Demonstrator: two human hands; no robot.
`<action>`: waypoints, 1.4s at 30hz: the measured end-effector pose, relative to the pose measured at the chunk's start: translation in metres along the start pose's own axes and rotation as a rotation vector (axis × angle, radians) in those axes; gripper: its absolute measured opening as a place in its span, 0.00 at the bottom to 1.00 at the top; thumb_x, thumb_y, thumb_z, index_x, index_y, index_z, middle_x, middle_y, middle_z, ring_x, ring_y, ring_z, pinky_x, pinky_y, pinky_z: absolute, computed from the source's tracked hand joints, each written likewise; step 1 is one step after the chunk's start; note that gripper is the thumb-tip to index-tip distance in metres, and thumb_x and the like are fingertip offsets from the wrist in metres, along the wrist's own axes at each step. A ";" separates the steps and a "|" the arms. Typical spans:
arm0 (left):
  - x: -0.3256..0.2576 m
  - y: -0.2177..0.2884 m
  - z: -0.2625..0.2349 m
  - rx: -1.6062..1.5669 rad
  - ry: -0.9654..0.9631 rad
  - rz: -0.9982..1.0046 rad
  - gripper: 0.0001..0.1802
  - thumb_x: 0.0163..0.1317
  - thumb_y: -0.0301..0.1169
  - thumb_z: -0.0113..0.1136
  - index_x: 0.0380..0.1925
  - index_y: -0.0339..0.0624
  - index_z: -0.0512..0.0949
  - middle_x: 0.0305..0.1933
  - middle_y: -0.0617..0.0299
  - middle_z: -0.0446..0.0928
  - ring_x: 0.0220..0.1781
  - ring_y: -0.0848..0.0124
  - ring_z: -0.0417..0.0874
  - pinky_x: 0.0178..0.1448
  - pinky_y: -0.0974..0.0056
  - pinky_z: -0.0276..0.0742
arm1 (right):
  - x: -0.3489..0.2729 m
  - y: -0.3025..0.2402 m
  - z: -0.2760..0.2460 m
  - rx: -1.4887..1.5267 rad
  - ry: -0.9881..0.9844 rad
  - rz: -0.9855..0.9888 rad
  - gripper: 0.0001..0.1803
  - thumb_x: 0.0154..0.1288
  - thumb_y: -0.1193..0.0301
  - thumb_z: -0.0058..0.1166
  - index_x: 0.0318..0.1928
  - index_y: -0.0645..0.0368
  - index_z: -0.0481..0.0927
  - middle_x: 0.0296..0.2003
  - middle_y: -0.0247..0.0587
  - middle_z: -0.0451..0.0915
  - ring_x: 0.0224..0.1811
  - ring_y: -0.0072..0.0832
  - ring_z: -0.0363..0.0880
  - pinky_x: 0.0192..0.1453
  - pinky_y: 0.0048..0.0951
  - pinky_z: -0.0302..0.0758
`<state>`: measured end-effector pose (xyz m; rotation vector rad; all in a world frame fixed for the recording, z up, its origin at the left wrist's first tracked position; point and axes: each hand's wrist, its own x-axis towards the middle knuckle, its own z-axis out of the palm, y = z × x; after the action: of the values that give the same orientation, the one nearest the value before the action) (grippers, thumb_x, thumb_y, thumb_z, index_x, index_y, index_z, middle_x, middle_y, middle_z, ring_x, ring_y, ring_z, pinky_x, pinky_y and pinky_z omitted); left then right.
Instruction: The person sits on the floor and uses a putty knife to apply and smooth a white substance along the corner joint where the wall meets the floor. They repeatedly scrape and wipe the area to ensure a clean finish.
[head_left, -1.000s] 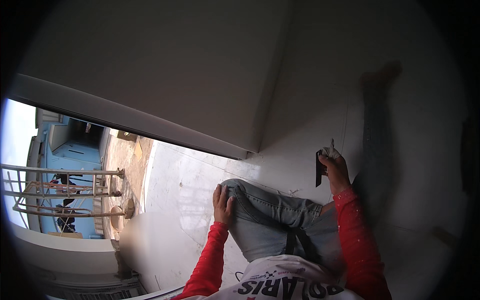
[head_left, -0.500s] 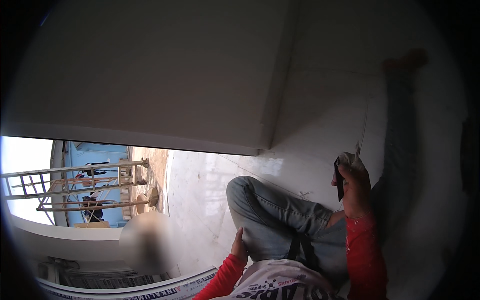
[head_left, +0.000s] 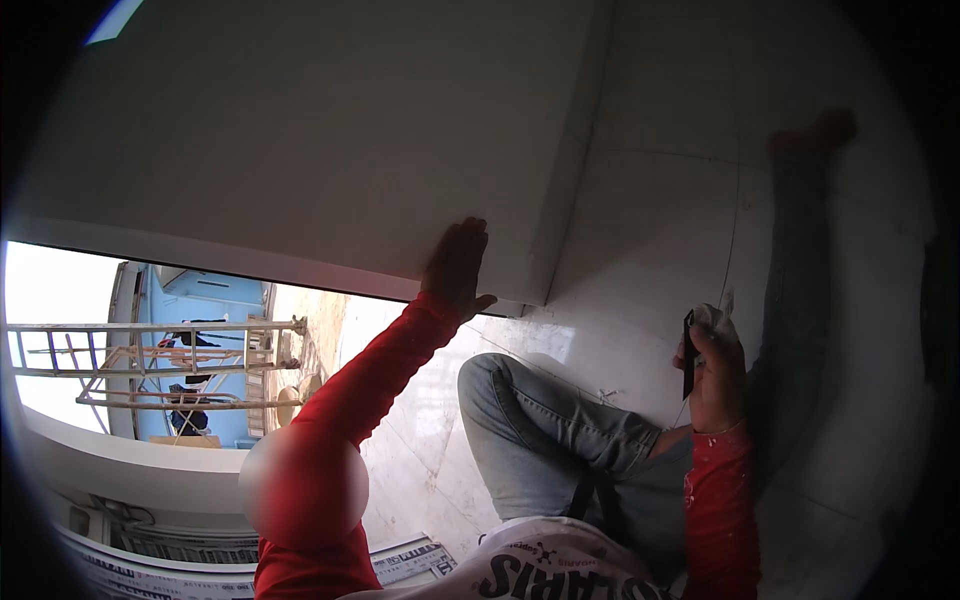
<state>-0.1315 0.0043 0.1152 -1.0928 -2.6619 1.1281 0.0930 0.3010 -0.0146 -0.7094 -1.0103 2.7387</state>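
Note:
My left hand [head_left: 459,264] lies flat against the large white wall surface [head_left: 340,150], close to its corner and lower edge. The fingers are stretched out and the thumb sticks out to the side. My right hand [head_left: 718,382] is closed around a narrow, dark, flat-bladed tool [head_left: 689,362], held above my leg. A crumpled whitish lump [head_left: 714,318] shows at the far end of the same hand; I cannot tell what it is. Red sleeves cover both my forearms.
My bent knee in jeans [head_left: 500,400] rests over the pale tiled floor [head_left: 640,250]; my other leg [head_left: 800,240] stretches away at right. A metal scaffold frame [head_left: 150,330] stands in the bright opening at left. Long wrapped profiles [head_left: 200,582] lie at lower left.
My left hand has gone from beside my knee up and forward onto the white wall surface. The right hand still grips the flat tool, shifted only slightly.

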 end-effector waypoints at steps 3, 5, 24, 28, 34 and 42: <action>0.005 -0.036 -0.023 0.094 0.078 0.008 0.53 0.57 0.61 0.63 0.74 0.39 0.59 0.80 0.53 0.55 0.82 0.60 0.52 0.84 0.52 0.44 | 0.000 0.002 0.002 0.022 0.037 0.042 0.14 0.69 0.66 0.59 0.52 0.57 0.77 0.32 0.28 0.76 0.33 0.21 0.75 0.39 0.28 0.73; 0.024 -0.070 -0.079 0.254 0.358 -0.211 0.47 0.65 0.59 0.57 0.73 0.37 0.60 0.79 0.52 0.56 0.82 0.59 0.52 0.83 0.49 0.45 | 0.002 -0.001 -0.002 0.013 0.034 0.042 0.15 0.69 0.67 0.59 0.52 0.57 0.77 0.32 0.28 0.76 0.33 0.21 0.75 0.39 0.28 0.73; 0.092 -0.021 -0.040 0.236 0.109 -0.085 0.48 0.68 0.63 0.48 0.73 0.33 0.59 0.80 0.49 0.52 0.82 0.53 0.48 0.84 0.52 0.40 | 0.017 0.016 -0.011 0.059 0.020 0.096 0.15 0.66 0.68 0.59 0.51 0.57 0.77 0.35 0.30 0.76 0.32 0.21 0.76 0.37 0.28 0.76; -0.020 0.077 0.063 -0.731 -0.679 0.166 0.37 0.70 0.66 0.41 0.67 0.55 0.73 0.75 0.54 0.66 0.79 0.55 0.59 0.81 0.50 0.52 | 0.011 0.026 -0.008 0.054 0.060 0.065 0.14 0.64 0.71 0.58 0.49 0.57 0.77 0.34 0.31 0.76 0.32 0.23 0.77 0.35 0.29 0.77; -0.185 0.140 0.104 -0.763 -0.092 -0.222 0.30 0.70 0.50 0.55 0.70 0.55 0.69 0.78 0.54 0.59 0.81 0.52 0.53 0.81 0.47 0.50 | 0.025 0.030 -0.025 0.037 0.055 -0.025 0.12 0.63 0.73 0.55 0.48 0.56 0.76 0.34 0.32 0.76 0.32 0.25 0.76 0.35 0.31 0.77; -0.292 0.213 0.062 -0.954 0.215 -0.573 0.34 0.72 0.42 0.53 0.75 0.51 0.60 0.82 0.53 0.48 0.83 0.49 0.44 0.83 0.49 0.45 | 0.016 0.035 -0.015 -0.082 0.014 0.047 0.10 0.62 0.71 0.56 0.44 0.57 0.76 0.31 0.34 0.76 0.32 0.27 0.77 0.34 0.32 0.77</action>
<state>0.1937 -0.1135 -0.0057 -0.3455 -3.0012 -0.3786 0.0874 0.2874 -0.0538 -0.7734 -1.1233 2.7418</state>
